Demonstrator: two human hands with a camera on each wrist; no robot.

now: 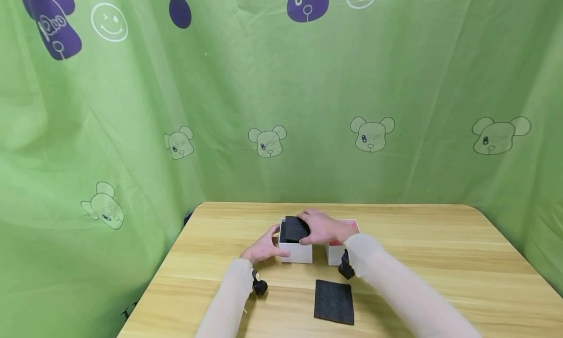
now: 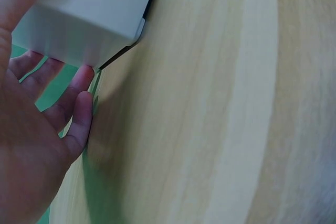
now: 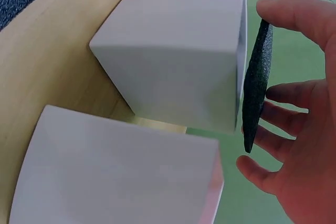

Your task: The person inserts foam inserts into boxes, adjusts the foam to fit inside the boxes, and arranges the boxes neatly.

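A black foam square (image 1: 297, 229) is over the open top of the left white box (image 1: 296, 253). My right hand (image 1: 323, 227) grips this square by its edges, thumb at the near side and fingers at the far side. In the right wrist view the foam square (image 3: 258, 72) stands edge-on just off the box's opening. My left hand (image 1: 265, 246) holds the same box at its left corner, thumb on the front face and fingers along the side, as the left wrist view also shows of the white box (image 2: 100, 19).
A second white box (image 1: 334, 255) with pink inside stands right of the first, partly behind my right hand. Another black foam square (image 1: 334, 302) lies flat near the front of the wooden table (image 1: 409, 260). A green patterned curtain (image 1: 316, 84) hangs behind.
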